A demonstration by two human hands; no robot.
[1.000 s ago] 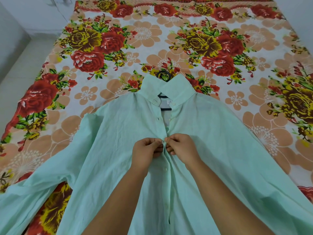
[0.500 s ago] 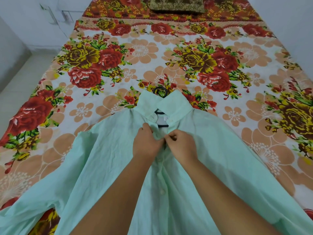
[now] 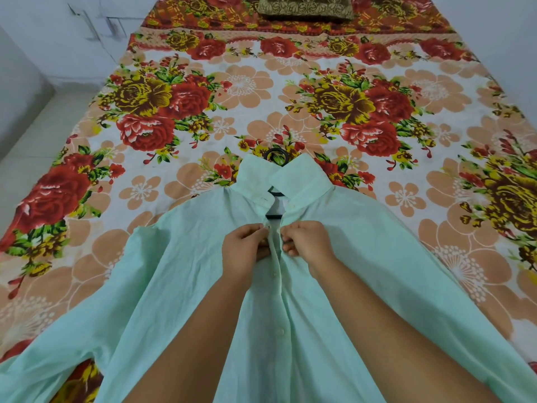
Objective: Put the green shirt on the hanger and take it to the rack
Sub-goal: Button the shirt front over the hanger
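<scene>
A pale green shirt (image 3: 180,257) lies spread front-up on the bed, sleeves out to both sides. A black hanger sits inside it; its hook (image 3: 276,156) pokes out above the collar and a bar shows in the open neck. My left hand (image 3: 244,248) pinches the left edge of the button placket just below the collar. My right hand (image 3: 308,242) pinches the right edge across from it. The two hands are almost touching. Below them the front is buttoned.
The bed carries a floral sheet (image 3: 232,91) with red and yellow roses. A dark patterned pillow (image 3: 305,7) lies at the head. White tiled floor (image 3: 26,146) and a white wall run along the left side.
Both hands moved up the shirt front from a lower button to the one just under the collar. The camera tilted up, so the pillow came into view.
</scene>
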